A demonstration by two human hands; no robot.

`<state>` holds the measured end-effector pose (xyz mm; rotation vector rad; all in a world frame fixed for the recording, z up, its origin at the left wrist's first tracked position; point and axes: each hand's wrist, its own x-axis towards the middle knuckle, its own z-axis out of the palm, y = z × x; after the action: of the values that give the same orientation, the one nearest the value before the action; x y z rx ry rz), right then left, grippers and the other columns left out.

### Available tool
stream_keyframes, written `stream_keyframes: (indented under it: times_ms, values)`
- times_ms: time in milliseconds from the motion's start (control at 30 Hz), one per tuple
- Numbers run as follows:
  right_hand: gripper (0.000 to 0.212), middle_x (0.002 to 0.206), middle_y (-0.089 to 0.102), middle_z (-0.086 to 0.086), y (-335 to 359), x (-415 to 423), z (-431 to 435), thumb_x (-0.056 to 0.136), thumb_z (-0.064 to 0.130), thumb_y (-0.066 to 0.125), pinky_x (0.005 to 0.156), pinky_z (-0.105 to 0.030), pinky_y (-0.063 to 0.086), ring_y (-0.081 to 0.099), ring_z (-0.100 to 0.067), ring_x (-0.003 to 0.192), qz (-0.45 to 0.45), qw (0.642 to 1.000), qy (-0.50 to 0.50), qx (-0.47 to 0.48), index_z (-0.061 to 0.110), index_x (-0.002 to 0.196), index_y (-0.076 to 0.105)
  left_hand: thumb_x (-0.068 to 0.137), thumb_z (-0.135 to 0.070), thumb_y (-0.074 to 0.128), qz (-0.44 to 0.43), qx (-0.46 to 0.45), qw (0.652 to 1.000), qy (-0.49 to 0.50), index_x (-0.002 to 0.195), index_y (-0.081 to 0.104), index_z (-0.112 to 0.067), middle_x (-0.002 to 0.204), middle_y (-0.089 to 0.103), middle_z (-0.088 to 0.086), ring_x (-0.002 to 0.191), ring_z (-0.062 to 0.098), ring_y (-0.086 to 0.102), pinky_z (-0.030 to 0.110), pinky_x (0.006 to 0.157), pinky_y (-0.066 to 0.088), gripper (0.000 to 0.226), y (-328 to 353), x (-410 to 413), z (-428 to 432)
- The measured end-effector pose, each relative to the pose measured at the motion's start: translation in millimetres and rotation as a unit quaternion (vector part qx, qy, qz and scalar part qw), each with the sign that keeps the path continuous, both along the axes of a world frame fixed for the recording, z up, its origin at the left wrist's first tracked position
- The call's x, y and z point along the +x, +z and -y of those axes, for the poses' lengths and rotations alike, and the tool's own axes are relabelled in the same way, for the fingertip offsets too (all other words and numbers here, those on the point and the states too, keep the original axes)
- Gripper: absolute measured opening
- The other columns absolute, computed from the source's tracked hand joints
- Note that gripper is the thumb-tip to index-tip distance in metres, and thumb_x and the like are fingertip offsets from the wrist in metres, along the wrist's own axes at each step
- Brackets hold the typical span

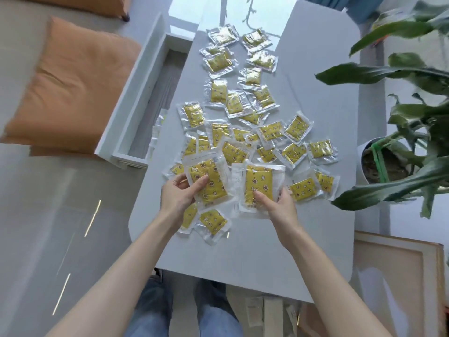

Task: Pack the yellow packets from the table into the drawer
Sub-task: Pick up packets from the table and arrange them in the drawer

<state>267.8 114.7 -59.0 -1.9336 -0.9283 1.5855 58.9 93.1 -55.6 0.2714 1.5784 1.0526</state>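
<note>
Several yellow star-printed packets in clear wrappers [244, 103] lie scattered over the pale grey table [315, 98]. My left hand [181, 192] grips one yellow packet [209, 181], lifted a little above the pile, thumb on its front. My right hand [278, 205] holds a second packet [258, 184] by its lower edge, upright beside the first. The white drawer [136, 105] stands pulled out at the table's left side; a few packets [156, 132] show at its near end beside the table edge.
An orange cushion [73, 81] lies on the sofa left of the drawer. A potted plant [393, 164] with long green leaves crowds the table's right edge. A framed canvas [398, 283] leans at the lower right. My knees are under the near edge.
</note>
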Motion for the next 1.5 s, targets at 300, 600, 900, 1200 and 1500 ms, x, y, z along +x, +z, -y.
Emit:
stream_keyframes:
  times_ms: [300,600,900,1200,1500]
  values:
    - [0.033,0.108,0.065,0.003,85,-99,49,0.09,0.012,0.065,0.062,-0.004,0.048,0.062,-0.002,0.091,-0.041,0.997,0.044,0.053,0.013,0.119,0.049,0.076,-0.018,0.077,-0.023,0.056,0.997,0.045,0.092,0.066,-0.016,0.092,0.074,0.003,0.084,0.017,0.072,0.035,0.076,0.058,0.02,77,-91,68]
    - [0.046,0.135,0.054,-0.008,118,-240,110,0.09,0.02,0.065,0.103,-0.041,0.044,0.053,-0.024,0.122,-0.023,0.997,0.038,0.067,0.01,0.129,0.044,0.08,-0.021,0.073,-0.01,0.048,0.999,0.008,0.094,0.069,-0.017,0.093,0.075,0.0,0.087,0.017,0.071,0.034,0.078,0.058,0.015,126,-244,135]
    - [0.063,0.142,0.038,-0.005,142,-353,107,0.092,0.023,0.062,0.108,-0.041,0.032,0.038,-0.015,0.119,-0.028,0.997,0.046,0.05,0.01,0.144,0.03,0.084,0.011,0.059,0.06,0.017,0.997,-0.047,0.12,0.059,-0.002,0.093,0.07,0.008,0.066,0.011,0.072,0.022,0.056,0.057,0.037,164,-357,135]
    - [0.067,0.146,0.038,0.001,130,-414,36,0.091,0.02,0.063,0.109,-0.035,0.033,0.037,-0.02,0.135,-0.045,0.999,-0.014,0.024,0.01,0.147,0.027,0.084,0.009,0.061,0.043,0.008,0.997,-0.069,0.129,0.051,0.004,0.112,0.065,0.018,0.066,0.008,0.071,0.022,0.06,0.059,0.047,159,-423,48]
    - [0.053,0.13,0.056,-0.004,131,-452,-58,0.089,0.019,0.065,0.101,-0.041,0.042,0.054,-0.022,0.118,-0.062,0.99,-0.118,-0.048,0.014,0.136,0.04,0.081,0.001,0.068,0.022,-0.018,0.993,-0.117,0.119,0.056,-0.008,0.097,0.069,0.008,0.071,0.012,0.07,0.023,0.062,0.06,0.041,172,-455,-81]
